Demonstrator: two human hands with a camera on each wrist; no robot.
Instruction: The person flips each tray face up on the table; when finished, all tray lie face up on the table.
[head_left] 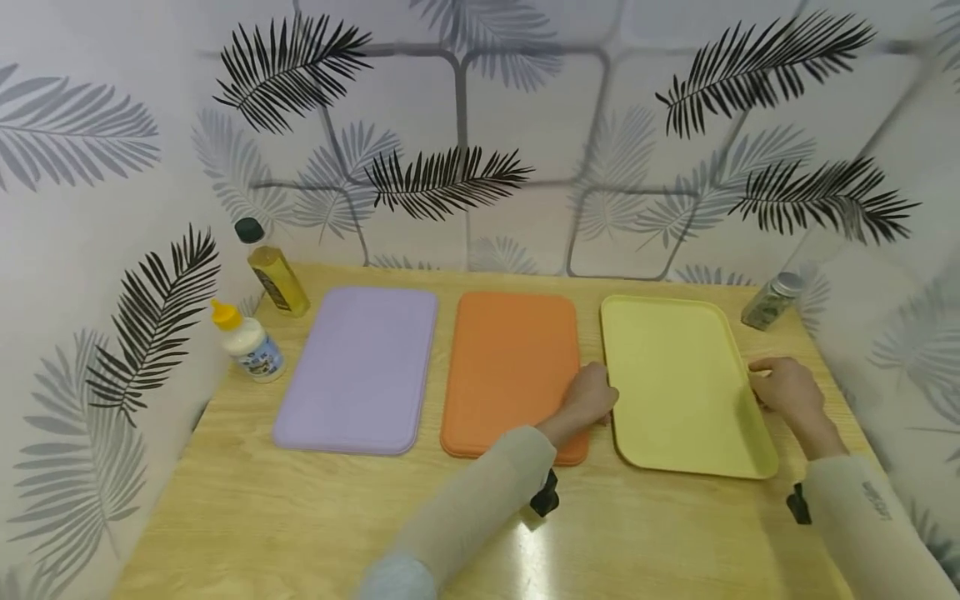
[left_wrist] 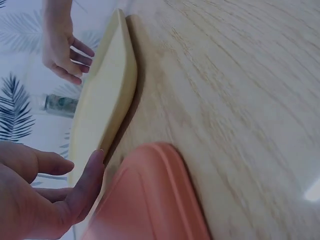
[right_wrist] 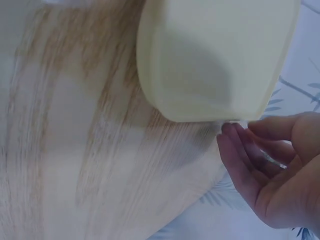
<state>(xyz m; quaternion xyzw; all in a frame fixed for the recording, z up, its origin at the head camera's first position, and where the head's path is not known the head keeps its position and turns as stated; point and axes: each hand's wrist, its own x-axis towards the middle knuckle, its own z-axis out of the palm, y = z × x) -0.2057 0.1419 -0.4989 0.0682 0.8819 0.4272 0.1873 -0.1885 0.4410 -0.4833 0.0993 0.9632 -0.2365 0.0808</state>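
Observation:
A yellow tray point(head_left: 678, 375) with a raised rim lies at the right of the table. My left hand point(head_left: 590, 392) holds its left rim, above the right edge of an orange board or tray point(head_left: 510, 367). In the left wrist view, the left hand's fingers point(left_wrist: 90, 180) touch the tray's outer side, while the thumb is on the inner side. At the opposite rim, my right hand point(head_left: 790, 390) pinches the edge. The right wrist view shows the right fingertips point(right_wrist: 228, 131) close under the tray's rim, with the thumb beside it. A lilac board or tray point(head_left: 360, 367) lies at the left.
A bottle of yellow liquid point(head_left: 279, 279) and a white bottle with a yellow cap point(head_left: 251, 346) stand at the back left. Behind the right hand is a small glass jar point(head_left: 772, 302) with a metallic lid. A leaf-patterned wall point(head_left: 525, 225) borders the wooden table point(head_left: 300, 517).

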